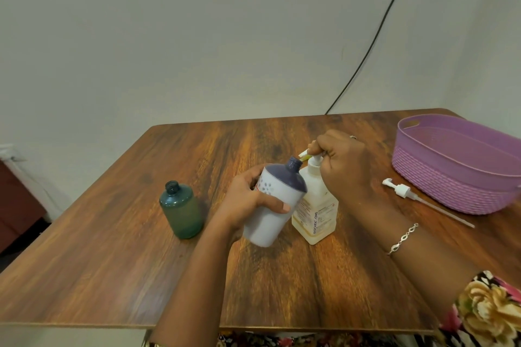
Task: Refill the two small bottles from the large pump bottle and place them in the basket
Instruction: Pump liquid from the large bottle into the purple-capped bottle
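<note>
Here, a small white bottle (270, 205) is held tilted against the large pump bottle (315, 214), with its open neck at the nozzle. The left hand (248, 200) wraps its fingers around the smooth midsection; it is probably light and slippery, so that is the best place to grip. The right hand (344, 160) curls over the pump head. An uncapped green bottle (181, 210) stands to the pump bottle's left, a purple basket (451, 194) to its right.

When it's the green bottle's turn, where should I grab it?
Grab the green bottle around its wide middle, probably coming in from the near side. It stands upright on the table with its neck uncapped, so a side grip keeps it level; the narrow neck gives less to hold.
</note>
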Tool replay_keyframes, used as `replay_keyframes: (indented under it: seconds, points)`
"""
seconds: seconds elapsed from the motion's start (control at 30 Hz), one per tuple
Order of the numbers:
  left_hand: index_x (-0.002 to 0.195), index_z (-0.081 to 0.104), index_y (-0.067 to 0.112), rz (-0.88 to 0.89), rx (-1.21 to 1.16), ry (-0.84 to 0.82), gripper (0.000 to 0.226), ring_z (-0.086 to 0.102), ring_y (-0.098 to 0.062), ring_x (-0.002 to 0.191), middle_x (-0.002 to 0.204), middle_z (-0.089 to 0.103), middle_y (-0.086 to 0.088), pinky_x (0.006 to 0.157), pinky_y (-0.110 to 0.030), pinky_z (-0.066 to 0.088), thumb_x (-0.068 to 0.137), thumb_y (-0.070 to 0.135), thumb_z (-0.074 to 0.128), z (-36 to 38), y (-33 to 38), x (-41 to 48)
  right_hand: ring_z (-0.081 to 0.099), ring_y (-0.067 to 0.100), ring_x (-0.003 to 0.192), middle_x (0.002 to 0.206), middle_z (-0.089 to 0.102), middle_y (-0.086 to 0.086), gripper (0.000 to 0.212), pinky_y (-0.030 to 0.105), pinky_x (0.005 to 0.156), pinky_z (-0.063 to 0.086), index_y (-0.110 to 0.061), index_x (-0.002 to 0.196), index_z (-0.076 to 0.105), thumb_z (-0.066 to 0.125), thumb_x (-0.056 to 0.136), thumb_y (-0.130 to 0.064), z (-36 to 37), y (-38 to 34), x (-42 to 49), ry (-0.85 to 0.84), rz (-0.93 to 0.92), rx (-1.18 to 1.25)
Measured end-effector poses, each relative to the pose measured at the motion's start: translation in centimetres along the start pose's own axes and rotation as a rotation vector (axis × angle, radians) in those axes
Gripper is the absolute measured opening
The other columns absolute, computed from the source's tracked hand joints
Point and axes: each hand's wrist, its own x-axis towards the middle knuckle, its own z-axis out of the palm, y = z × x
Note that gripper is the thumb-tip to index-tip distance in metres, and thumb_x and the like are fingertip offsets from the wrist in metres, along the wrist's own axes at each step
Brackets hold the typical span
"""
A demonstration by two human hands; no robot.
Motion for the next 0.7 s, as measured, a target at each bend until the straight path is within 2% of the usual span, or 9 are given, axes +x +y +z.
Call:
replay_keyframes:
  seconds: [0.2,0.3,0.4,0.53,0.67,0.7]
  points:
    - [0.112,0.06,0.016,0.012,0.033,-0.01,0.065,0.061,-0.03,0.098,0.11,0.064,-0.011,0.078,-0.044,0.053,0.049,0.014,0.072,0.0,0.2,-0.3,0.06,0.026,0.064,0.067,0.064,0.013,0.026,0.042,0.058,0.052,0.002,0.066,0.065,0.042,0.076,-0.004,-0.5,-0.1,1.0,0.007,0.067,0.111]
    - [0.115,0.058,0.015,0.007,0.047,-0.014,0.067,0.061,-0.03,0.1,0.112,0.063,-0.011,0.08,-0.046,0.052,0.049,0.015,0.071,0.1,0.0,-0.3,0.058,0.023,0.062,0.066,0.063,0.012,0.028,0.037,0.057,0.051,0.002,0.066,0.064,0.041,0.078,-0.007,-0.4,-0.2,0.9,0.019,0.051,0.102]
    - [0.114,0.059,0.016,0.009,0.027,-0.008,0.066,0.061,-0.029,0.099,0.111,0.063,-0.011,0.079,-0.044,0.053,0.049,0.014,0.071,0.0,0.0,-0.2,0.056,0.026,0.058,0.063,0.061,0.013,0.025,0.034,0.051,0.047,0.002,0.063,0.064,0.042,0.076,0.001,0.1,-0.3,0.2,0.012,0.005,0.005]
    - [0.112,0.058,0.019,0.008,0.035,-0.014,0.064,0.061,-0.028,0.099,0.111,0.063,-0.009,0.079,-0.043,0.053,0.05,0.016,0.071,0.0,0.0,-0.2,0.057,0.028,0.061,0.064,0.062,0.014,0.023,0.039,0.054,0.049,0.003,0.064,0.065,0.044,0.073,0.006,0.0,-0.2,-0.1,0.001,0.032,0.031]
    - [0.11,0.06,0.02,0.019,0.04,-0.01,0.063,0.061,-0.028,0.097,0.108,0.064,-0.008,0.078,-0.043,0.053,0.049,0.016,0.073,0.1,0.2,-0.2,0.06,0.028,0.066,0.069,0.064,0.013,0.035,0.042,0.062,0.05,0.002,0.067,0.065,0.035,0.077,-0.014,-0.6,-0.3,0.8,0.007,0.043,0.1]
    - [0.109,0.061,0.021,0.016,0.04,-0.011,0.064,0.062,-0.027,0.096,0.107,0.064,-0.007,0.077,-0.042,0.054,0.047,0.018,0.074,0.2,0.2,-0.2,0.06,0.027,0.066,0.069,0.064,0.013,0.034,0.042,0.062,0.05,0.002,0.067,0.065,0.037,0.076,-0.013,-0.7,-0.2,1.0,0.01,0.058,0.119]
